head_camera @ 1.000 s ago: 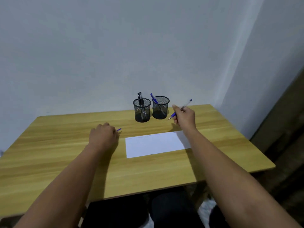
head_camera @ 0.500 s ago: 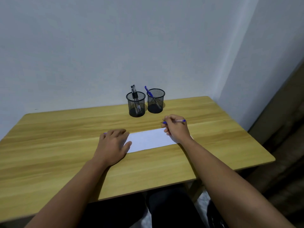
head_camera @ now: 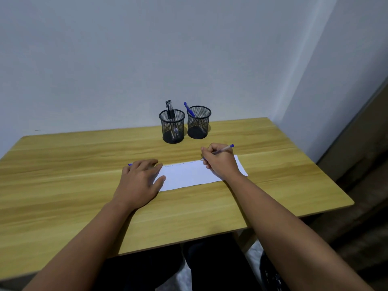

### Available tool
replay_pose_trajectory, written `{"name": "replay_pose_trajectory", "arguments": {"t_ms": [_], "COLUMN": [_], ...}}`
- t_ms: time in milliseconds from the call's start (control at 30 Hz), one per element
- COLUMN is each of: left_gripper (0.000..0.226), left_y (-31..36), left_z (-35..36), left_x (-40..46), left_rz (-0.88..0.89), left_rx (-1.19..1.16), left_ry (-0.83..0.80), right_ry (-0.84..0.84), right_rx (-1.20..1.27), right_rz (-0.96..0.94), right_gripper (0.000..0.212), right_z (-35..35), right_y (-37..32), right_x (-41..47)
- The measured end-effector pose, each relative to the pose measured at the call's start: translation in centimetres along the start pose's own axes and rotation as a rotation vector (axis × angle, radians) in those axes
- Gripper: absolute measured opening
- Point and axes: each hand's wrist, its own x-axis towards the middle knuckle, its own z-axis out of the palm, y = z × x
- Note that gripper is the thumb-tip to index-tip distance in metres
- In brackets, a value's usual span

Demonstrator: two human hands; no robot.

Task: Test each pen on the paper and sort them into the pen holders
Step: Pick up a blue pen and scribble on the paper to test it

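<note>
A white strip of paper (head_camera: 189,175) lies on the wooden table (head_camera: 63,185), with faint scribbles along its far edge. My right hand (head_camera: 220,162) grips a blue-capped pen (head_camera: 224,149) in a writing hold, its tip at the paper's far edge. My left hand (head_camera: 140,179) lies flat, fingers spread, pressing the paper's left end. A blue pen (head_camera: 130,164) peeks out from behind its fingers. Behind stand two black mesh holders: the left holder (head_camera: 172,127) has two black pens, the right holder (head_camera: 198,122) one blue pen.
A plain wall rises right behind the holders, and a second wall closes the corner on the right. The table's right edge (head_camera: 315,164) drops off to a dark floor. My legs show under the near edge.
My right hand came down from near the holders to the paper with the pen. My left hand opened flat and slid onto the paper's left end.
</note>
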Motion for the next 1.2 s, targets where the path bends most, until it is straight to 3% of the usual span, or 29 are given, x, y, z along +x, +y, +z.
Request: {"name": "replay_pose_trajectory", "arguments": {"t_ms": [167, 1200], "left_gripper": [0.057, 0.058], "left_y": [0.03, 0.16], "left_z": [-0.07, 0.01], "left_x": [-0.08, -0.24], "left_rz": [-0.009, -0.015], "left_rx": [-0.004, 0.001], "left_ry": [-0.007, -0.017], "right_ry": [-0.040, 0.098], "right_rx": [-0.051, -0.091], "right_rz": [-0.027, -0.024], "right_gripper": [0.040, 0.042], "right_z": [0.21, -0.21], "right_y": [0.26, -0.04], "right_x": [0.02, -0.66]}}
